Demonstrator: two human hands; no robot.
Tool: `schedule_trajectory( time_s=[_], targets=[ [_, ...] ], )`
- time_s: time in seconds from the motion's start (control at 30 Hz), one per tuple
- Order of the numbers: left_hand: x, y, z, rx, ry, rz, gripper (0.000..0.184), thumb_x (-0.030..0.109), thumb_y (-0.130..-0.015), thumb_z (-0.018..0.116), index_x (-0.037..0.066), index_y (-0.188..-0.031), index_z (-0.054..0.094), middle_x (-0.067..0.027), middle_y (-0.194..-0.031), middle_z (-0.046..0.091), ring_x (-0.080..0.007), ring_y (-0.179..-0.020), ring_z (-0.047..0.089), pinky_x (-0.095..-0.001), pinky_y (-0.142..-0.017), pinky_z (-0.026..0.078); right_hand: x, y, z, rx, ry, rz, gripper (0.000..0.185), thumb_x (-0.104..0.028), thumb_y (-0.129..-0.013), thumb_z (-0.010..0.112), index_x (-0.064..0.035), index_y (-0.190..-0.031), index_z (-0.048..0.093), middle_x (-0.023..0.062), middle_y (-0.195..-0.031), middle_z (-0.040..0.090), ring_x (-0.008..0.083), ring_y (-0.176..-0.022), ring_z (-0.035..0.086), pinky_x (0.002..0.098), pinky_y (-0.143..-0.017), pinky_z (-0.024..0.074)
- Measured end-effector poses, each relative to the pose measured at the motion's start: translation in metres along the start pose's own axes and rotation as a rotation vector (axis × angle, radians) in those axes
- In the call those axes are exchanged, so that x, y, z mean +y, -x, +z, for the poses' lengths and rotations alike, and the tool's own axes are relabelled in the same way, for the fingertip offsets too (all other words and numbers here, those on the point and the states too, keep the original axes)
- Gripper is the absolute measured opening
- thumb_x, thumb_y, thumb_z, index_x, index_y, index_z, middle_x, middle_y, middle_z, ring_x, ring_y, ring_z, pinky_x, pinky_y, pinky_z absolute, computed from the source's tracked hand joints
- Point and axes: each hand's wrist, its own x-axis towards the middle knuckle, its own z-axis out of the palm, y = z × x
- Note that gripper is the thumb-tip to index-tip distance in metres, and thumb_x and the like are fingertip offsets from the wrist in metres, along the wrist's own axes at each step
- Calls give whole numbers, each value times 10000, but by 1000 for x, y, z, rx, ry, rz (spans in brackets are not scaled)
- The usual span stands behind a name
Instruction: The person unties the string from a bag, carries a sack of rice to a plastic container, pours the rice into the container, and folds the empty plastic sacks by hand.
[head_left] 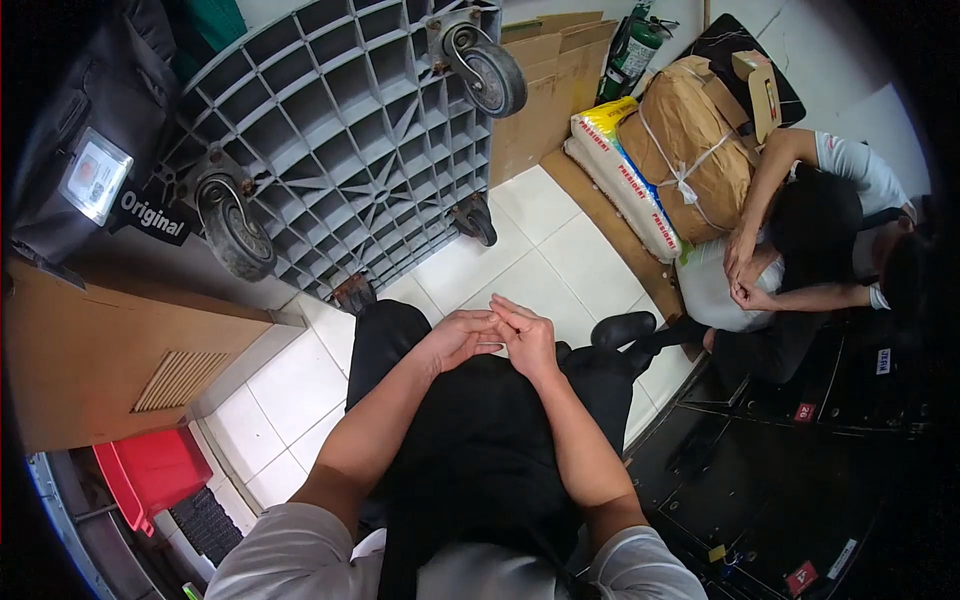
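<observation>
Both of my hands meet above my lap, over the black apron. My left hand has its palm turned inward and its fingers stretched toward the right. My right hand touches the fingertips of the left, with its own fingers extended and partly overlapping them. No object shows in or between the hands, though the overlap hides a little of the fingers.
A grey platform trolley stands on edge ahead, casters facing me. To the right, a person sits beside a rice sack and a tied brown paper bundle. Black lockers are at right; a red bin is at left.
</observation>
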Motion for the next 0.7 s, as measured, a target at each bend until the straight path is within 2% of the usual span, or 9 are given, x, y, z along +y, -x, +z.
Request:
schedule_trajectory(
  time_s=[0.1, 0.13, 0.2, 0.3, 0.43, 0.5, 0.57, 0.63, 0.7],
  targets=[
    [0, 2, 3, 197, -55, 24, 206, 206, -966, 665, 39, -1085, 684, -51, -1031, 694, -149, -937, 660, -311, -851, 531, -1, 0, 1, -24, -85, 116, 345, -2, -817, 728, -79, -1153, 733, 161, -1170, 706, 274, -998, 718, 335, -829, 585],
    [2, 3, 5, 197, -56, 25, 206, 206, -966, 665, 39, -1085, 684, -51, -1031, 694, -149, -937, 660, -311, -851, 531, -2, 0, -1, -24, -85, 114, 345, -2, -817, 728, -79, -1153, 733, 161, -1170, 706, 274, -998, 718, 335, -829, 585],
    [4, 5, 7, 282, -195, 44, 158, 203, -925, 723, 59, -986, 705, -28, -960, 688, -120, -863, 646, -274, -799, 525, -5, 1, -9, -124, -76, 190, 338, -7, -813, 738, -74, -1145, 735, 149, -1113, 725, 260, -926, 724, 322, -781, 585],
    [1, 2, 5, 323, -285, 34, 151, 210, -898, 755, 74, -933, 701, -15, -919, 677, -116, -840, 642, -268, -798, 522, -10, 2, -13, -33, -39, 45, 318, -11, -798, 757, -66, -1111, 743, 136, -1003, 739, 256, -831, 717, 318, -729, 577],
    [2, 2, 5, 302, -271, -49, 190, 250, -885, 776, 89, -934, 688, -5, -904, 670, -118, -821, 638, -276, -790, 526, -3, 5, -14, -107, 22, 101, 249, -25, -813, 743, -60, -1060, 750, 133, -918, 728, 276, -789, 711, 336, -698, 564],
    [3, 3, 8, 292, -264, -102, 286, 360, -890, 768, 99, -966, 681, -2, -899, 660, -123, -823, 636, -291, -792, 532, 1, 4, -13, -62, 76, 70, 85, -61, -853, 705, -40, -931, 731, 142, -862, 703, 323, -741, 685, 387, -647, 538],
    [1, 0, 7, 292, -278, -128, 341, 420, -889, 753, 102, -988, 679, -1, -902, 657, -122, -819, 635, -295, -793, 534, 2, 3, -12, -57, 135, 47, 66, -95, -880, 674, -34, -866, 696, 151, -845, 694, 345, -735, 674, 417, -636, 526],
    [2, 1, 12, 293, -290, -153, 399, 480, -888, 738, 104, -1009, 677, 0, -905, 654, -122, -814, 634, -298, -794, 536, 0, 2, -11, -55, 197, 22, 147, -128, -907, 643, -27, -801, 661, 159, -828, 685, 367, -730, 663, 447, -624, 514],
    [5, 1, 16, 270, -298, -161, 456, 535, -882, 719, 97, -1003, 687, 2, -905, 649, -119, -815, 635, -296, -798, 532, -3, 2, -7, -65, 287, 49, 255, -134, -925, 622, 2, -714, 576, 211, -770, 649, 401, -715, 643, 470, -625, 499]
  ],
)
